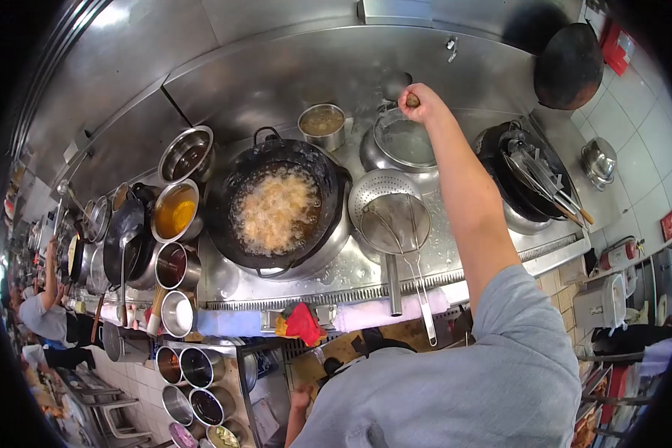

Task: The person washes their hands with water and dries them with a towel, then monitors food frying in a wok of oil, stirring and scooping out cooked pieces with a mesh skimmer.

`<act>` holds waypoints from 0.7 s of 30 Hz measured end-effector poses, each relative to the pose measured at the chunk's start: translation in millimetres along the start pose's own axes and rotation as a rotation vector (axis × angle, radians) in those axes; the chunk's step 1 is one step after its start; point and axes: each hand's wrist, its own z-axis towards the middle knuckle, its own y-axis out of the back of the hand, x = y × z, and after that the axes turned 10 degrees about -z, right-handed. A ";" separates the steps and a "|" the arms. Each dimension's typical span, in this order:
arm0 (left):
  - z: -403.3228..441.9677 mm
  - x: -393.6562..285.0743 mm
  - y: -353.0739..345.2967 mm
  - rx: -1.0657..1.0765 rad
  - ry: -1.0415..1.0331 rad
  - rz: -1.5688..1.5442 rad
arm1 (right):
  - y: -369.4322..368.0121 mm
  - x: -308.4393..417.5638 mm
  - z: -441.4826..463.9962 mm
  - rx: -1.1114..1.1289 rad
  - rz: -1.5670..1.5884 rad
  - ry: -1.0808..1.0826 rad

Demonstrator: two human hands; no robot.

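In the head view, up and right of the wok (327, 173) of bubbling food (276, 210), the nearer right hand (426, 107) gripped a handle (413, 99) seen end-on; the left hand (301, 397) was below the wok, its hold impossible to tell.

The big wok (219, 201) is coloured black, and pale golden-orange is shown by the frying food (276, 210) in it. A bright amber-orange is seen in the bowl of oil (176, 212), while the tub (178, 313) is filled with something plain white. Red is worn by one cloth (304, 324), light blue by one towel (230, 322) and pale pink by another (396, 309). The shirt (455, 388) is done in plain grey, and a grid pattern is made by the white wall tiles (626, 112).
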 end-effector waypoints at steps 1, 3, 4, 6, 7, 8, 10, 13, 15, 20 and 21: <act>-3.6 0.3 -2.5 -0.004 -0.008 0.000 | -3.0 3.2 1.1 -0.028 -0.126 0.008; -10.3 10.6 -4.0 0.023 0.081 0.150 | 0.7 1.9 -8.5 -0.088 -0.331 0.065; -4.9 21.4 -3.0 0.036 0.075 0.191 | 7.4 -0.4 -16.4 -0.159 -0.535 0.113; 13.4 49.1 0.2 0.058 0.006 0.217 | 48.5 -5.0 -16.5 -0.168 -0.917 0.149; 21.8 59.9 4.4 0.064 -0.028 0.217 | 73.5 -13.8 -13.7 -0.163 -1.308 0.170; 26.4 61.3 8.4 0.068 -0.041 0.212 | 100.2 -34.1 -9.6 -0.338 -1.473 0.363; 31.4 60.6 15.1 0.070 -0.053 0.188 | 125.3 -72.5 -36.1 -0.578 -1.643 0.519; 54.4 81.0 22.7 0.156 0.104 -0.693 | 159.8 -104.9 -40.5 -0.466 -1.522 0.193; 48.3 34.5 36.5 0.162 0.002 -0.175 | 169.6 -118.0 -54.7 -0.291 -0.888 0.064; 61.9 -17.9 60.8 0.145 -0.121 0.055 | 159.0 -108.2 -94.2 0.239 0.629 -0.232; 67.6 -26.0 63.3 0.139 -0.064 -0.042 | 156.3 -105.5 -107.4 0.239 0.636 -0.223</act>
